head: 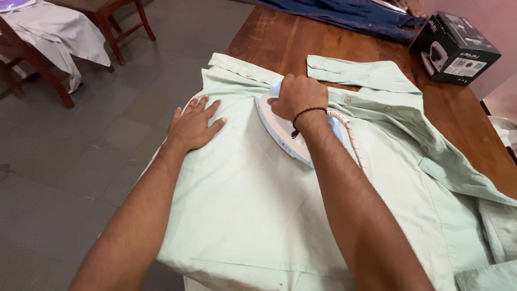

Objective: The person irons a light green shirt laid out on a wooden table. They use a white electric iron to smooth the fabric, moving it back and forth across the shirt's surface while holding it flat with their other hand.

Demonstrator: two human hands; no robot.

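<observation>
A pale green shirt (253, 205) lies spread over a wooden table (280, 37), its buttoned placket and collar toward the right. My right hand (299, 96) grips the handle of a white and light blue iron (280, 129) that rests flat on the shirt's upper part. A speckled cord (353, 137) runs from the iron along my right forearm. My left hand (194, 125) presses flat on the shirt's left edge, fingers spread, a short way left of the iron.
A black cardboard box (458, 48) stands at the table's far right. Dark blue cloth (355, 16) lies at the far end. Wooden chairs (121, 21) draped with white cloth (54, 32) stand on the grey floor at left.
</observation>
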